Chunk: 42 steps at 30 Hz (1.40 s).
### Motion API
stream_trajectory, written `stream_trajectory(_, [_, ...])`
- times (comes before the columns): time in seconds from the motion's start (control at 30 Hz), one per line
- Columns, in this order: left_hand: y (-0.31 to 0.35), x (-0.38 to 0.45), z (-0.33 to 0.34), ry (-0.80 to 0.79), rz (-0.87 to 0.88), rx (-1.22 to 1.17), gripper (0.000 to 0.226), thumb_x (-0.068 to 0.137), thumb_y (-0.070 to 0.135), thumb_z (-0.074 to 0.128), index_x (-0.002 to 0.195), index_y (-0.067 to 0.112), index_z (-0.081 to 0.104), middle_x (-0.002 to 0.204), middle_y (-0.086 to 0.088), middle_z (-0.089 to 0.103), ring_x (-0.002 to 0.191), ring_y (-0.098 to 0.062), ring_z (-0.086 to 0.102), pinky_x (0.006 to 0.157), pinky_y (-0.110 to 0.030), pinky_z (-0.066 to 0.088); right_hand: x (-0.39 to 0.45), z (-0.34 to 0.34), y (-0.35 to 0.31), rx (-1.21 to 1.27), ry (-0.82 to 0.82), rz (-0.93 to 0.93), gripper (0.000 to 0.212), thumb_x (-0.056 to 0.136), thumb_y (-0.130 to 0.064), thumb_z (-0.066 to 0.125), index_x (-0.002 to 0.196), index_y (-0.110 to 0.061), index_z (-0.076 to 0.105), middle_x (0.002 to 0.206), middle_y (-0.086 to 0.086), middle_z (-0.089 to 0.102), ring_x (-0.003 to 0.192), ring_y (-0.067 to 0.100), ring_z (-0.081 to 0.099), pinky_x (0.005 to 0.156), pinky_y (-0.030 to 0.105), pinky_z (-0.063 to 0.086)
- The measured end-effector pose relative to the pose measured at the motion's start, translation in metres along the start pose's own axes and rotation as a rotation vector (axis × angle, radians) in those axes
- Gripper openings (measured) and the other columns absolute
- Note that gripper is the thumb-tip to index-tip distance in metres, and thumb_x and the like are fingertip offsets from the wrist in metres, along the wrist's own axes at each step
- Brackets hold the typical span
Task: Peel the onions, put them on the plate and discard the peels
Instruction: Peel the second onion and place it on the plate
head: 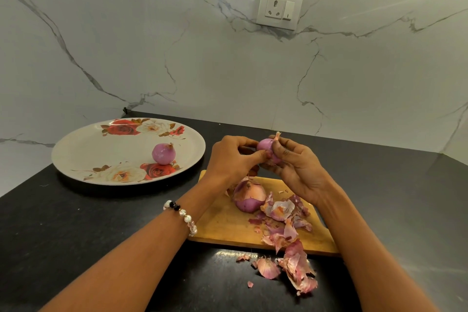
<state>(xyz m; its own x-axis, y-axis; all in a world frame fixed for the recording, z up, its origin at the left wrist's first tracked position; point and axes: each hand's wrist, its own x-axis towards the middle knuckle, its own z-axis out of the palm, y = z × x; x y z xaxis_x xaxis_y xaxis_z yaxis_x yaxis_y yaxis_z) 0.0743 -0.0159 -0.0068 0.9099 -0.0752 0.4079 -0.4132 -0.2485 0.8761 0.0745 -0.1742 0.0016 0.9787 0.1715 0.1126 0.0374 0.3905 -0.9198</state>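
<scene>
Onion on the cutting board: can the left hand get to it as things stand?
Probably yes, once freed. The left hand grips the held onion with the right hand; the board onion lies just beneath its wrist, nothing covering it.

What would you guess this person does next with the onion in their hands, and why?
Probably pull off the last strip of skin: the right hand pinches a peel tip sticking up from the held onion, which the left hand steadies. It looks nearly bare, like the peeled onion on the plate.
</scene>
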Motion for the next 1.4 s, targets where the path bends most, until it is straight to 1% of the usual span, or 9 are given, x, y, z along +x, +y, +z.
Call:
stream_trajectory(0.23, [0.0011,0.0010,-0.0033,0.012,-0.021,-0.060,0.031,0.082,0.015,0.073,0.112,0.008,0.069,0.091,-0.001,0.069,0.078,-0.010,0.068,0.063,-0.018,0.056,-0.0003,-0.0031,-0.0002,-0.027,-0.002,-0.001,0.054,0.079,-0.013,0.063,0.129,0.008,0.055,0.124,0.028,0.063,0.102,0.031,0.069,0.082,0.041,0.062])
stream_trajectory(0.37, [-0.0006,0.0017,-0.0056,0.011,-0.040,-0.076,0.028,0.085,0.002,0.067,0.112,0.006,0.068,0.088,0.000,0.067,0.074,-0.008,0.067,0.061,-0.016,0.055,-0.0008,-0.0042,-0.0003,-0.030,-0.023,0.001,0.044,0.080,-0.015,0.062,0.119,0.007,0.061,0.119,0.027,0.064,0.098,0.031,0.071,0.077,0.040,0.063])
stream_trajectory(0.5, [0.0005,0.0038,-0.0062,-0.006,-0.123,-0.230,0.023,0.086,0.015,0.068,0.107,0.006,0.070,0.095,-0.008,0.072,0.080,-0.018,0.071,0.067,-0.025,0.059,0.0006,-0.0073,-0.0007,-0.031,-0.009,-0.011,0.041,0.080,-0.017,0.062,0.116,0.005,0.063,0.116,0.024,0.066,0.098,0.032,0.071,0.078,0.042,0.062])
stream_trajectory(0.63, [0.0016,0.0034,-0.0047,-0.046,-0.164,-0.302,0.043,0.073,0.033,0.074,0.107,0.007,0.070,0.095,-0.009,0.073,0.084,-0.019,0.072,0.072,-0.033,0.060,0.0007,-0.0091,-0.0015,-0.058,-0.026,-0.016,0.039,0.079,-0.013,0.064,0.114,0.003,0.063,0.110,0.021,0.070,0.096,0.033,0.072,0.078,0.043,0.062])
stream_trajectory(0.73, [0.0004,0.0034,-0.0052,-0.030,-0.180,-0.279,0.034,0.078,0.020,0.075,0.109,0.007,0.068,0.097,-0.009,0.072,0.086,-0.021,0.071,0.074,-0.033,0.060,0.0008,-0.0085,0.0001,-0.101,-0.032,-0.022,0.039,0.075,-0.012,0.067,0.112,0.000,0.064,0.107,0.018,0.072,0.098,0.033,0.072,0.080,0.044,0.061])
stream_trajectory(0.93, [-0.0016,0.0026,-0.0063,-0.003,-0.141,-0.223,0.026,0.084,0.006,0.070,0.109,0.008,0.070,0.097,-0.006,0.072,0.087,-0.020,0.070,0.075,-0.031,0.060,0.0012,-0.0072,-0.0008,-0.104,-0.021,-0.027,0.064,0.057,-0.024,0.080,0.114,0.001,0.064,0.114,0.022,0.069,0.104,0.036,0.070,0.082,0.048,0.060])
stream_trajectory(1.03, [-0.0007,0.0034,-0.0063,-0.008,-0.180,-0.272,0.023,0.086,0.010,0.068,0.109,0.007,0.070,0.097,-0.008,0.071,0.086,-0.020,0.070,0.074,-0.030,0.060,0.0008,-0.0074,-0.0008,-0.113,-0.017,-0.029,0.064,0.057,-0.025,0.080,0.114,0.000,0.064,0.115,0.022,0.069,0.103,0.037,0.070,0.082,0.047,0.060])
stream_trajectory(1.17, [0.0035,0.0028,-0.0060,-0.043,-0.221,-0.348,0.028,0.082,0.020,0.071,0.107,0.007,0.069,0.096,-0.010,0.072,0.085,-0.020,0.072,0.071,-0.028,0.059,0.0004,-0.0090,-0.0008,-0.123,-0.017,-0.041,0.045,0.070,-0.017,0.073,0.112,-0.002,0.065,0.108,0.018,0.072,0.099,0.035,0.071,0.080,0.047,0.061])
stream_trajectory(1.4, [0.0023,0.0024,-0.0070,-0.036,-0.220,-0.318,0.027,0.083,0.011,0.070,0.110,0.006,0.068,0.098,-0.009,0.071,0.087,-0.021,0.071,0.074,-0.031,0.060,0.0006,-0.0064,0.0005,-0.152,-0.024,-0.048,0.048,0.067,-0.018,0.074,0.111,-0.003,0.065,0.104,0.016,0.074,0.096,0.032,0.072,0.075,0.041,0.063])
